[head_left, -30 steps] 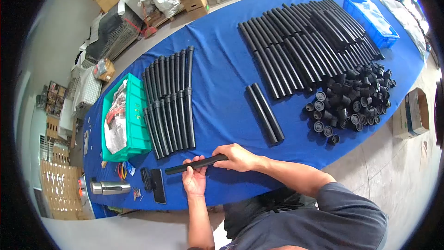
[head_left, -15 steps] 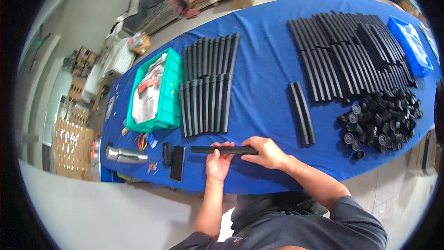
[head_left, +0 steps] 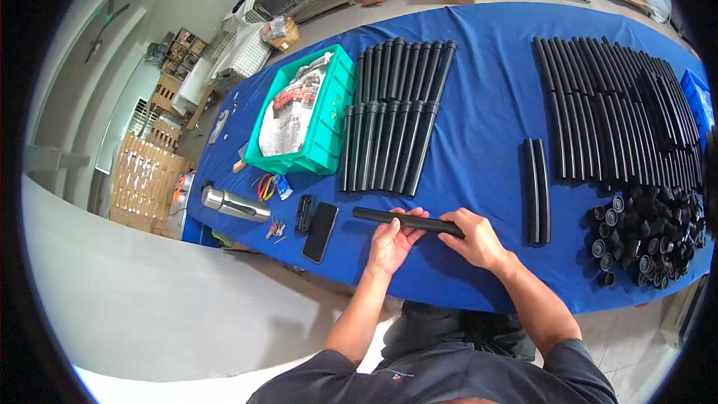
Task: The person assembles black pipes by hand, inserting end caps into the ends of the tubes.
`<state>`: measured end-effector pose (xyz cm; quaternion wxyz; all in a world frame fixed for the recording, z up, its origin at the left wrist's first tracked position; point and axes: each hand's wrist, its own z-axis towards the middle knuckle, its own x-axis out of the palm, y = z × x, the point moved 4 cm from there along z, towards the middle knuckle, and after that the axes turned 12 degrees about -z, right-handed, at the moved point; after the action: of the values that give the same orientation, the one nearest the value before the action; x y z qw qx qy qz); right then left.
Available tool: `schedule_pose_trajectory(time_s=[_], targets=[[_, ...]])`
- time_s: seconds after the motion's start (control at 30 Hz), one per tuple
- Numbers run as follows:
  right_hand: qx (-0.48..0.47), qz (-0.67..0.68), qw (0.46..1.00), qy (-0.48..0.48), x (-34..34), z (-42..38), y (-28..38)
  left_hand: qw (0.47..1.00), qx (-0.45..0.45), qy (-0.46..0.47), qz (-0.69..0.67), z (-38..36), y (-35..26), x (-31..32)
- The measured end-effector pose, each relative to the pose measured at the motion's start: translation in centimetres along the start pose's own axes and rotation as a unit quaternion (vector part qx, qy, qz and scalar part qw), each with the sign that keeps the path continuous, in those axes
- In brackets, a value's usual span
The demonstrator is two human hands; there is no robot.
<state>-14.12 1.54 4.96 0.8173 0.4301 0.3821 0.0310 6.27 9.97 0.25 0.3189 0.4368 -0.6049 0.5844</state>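
A black tube (head_left: 374, 215) lies level across both hands, close above the front of the blue-covered table. My left hand (head_left: 392, 245) supports its middle from below, palm up, with the thumb on the near side. Around its right end my right hand (head_left: 476, 236) is closed, hiding that end. To the right, two loose black tubes (head_left: 538, 191) lie side by side on the cloth. Beyond my left hand are rows of black tubes with wider collars at their far ends (head_left: 393, 116).
Many black tubes (head_left: 613, 112) lie at the right, with a heap of black caps (head_left: 647, 239) before them and a blue bin (head_left: 695, 101) beyond. On the left are a green crate (head_left: 342, 105), a steel flask (head_left: 238, 205), a phone (head_left: 321, 233), keys (head_left: 275, 229) and orange-handled pliers (head_left: 266, 187).
The camera view has turned, so the table contents appear farther right. Both hands still hold the tube, which now slopes slightly down to the right in view.
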Motion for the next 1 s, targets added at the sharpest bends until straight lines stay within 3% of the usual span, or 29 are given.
schedule_pose_trajectory(time_s=[0.03,0.13,0.17,0.27,0.5,0.6,0.7,0.73,0.8,0.93,1.0], targets=[[0.001,-0.009,1.0,0.002,0.2,-0.3,0.0,1.0,0.002,0.004,-0.002,0.1,0.0,-0.3],[0.089,0.136,0.984,0.077,0.1,0.0,0.1,1.0,0.002,0.015,-0.016,-0.1,0.0,-0.7],[0.172,0.219,0.953,0.122,0.1,0.0,0.1,1.0,0.004,0.019,-0.021,-0.1,-0.1,-0.8],[0.188,0.212,0.952,0.115,0.6,0.0,-0.4,1.0,-0.004,0.01,-0.02,0.0,-0.1,-0.3],[0.122,0.16,0.977,0.073,0.5,0.0,0.0,1.0,0.003,0.012,-0.011,-0.1,-0.1,-0.2],[-0.038,-0.017,0.999,-0.02,-0.2,0.1,0.6,1.0,0.001,-0.01,-0.01,0.0,0.0,-0.2],[-0.029,0.012,0.999,-0.008,-0.4,0.3,1.0,1.0,0.013,0.003,-0.01,-0.1,0.0,-0.6],[0.066,0.08,0.993,0.053,-0.4,0.4,0.8,1.0,0.015,0.012,-0.013,-0.1,0.0,-0.7],[0.25,0.211,0.929,0.172,-0.3,0.2,0.9,0.999,0.019,0.029,-0.017,-0.1,-0.1,-0.4],[0.052,0.062,0.996,0.041,0.7,0.0,-0.4,1.0,0.0,0.002,-0.011,0.1,0.0,0.2],[-0.083,-0.041,0.995,-0.042,0.0,0.2,0.4,1.0,0.001,0.008,-0.016,0.0,0.0,-0.2]])
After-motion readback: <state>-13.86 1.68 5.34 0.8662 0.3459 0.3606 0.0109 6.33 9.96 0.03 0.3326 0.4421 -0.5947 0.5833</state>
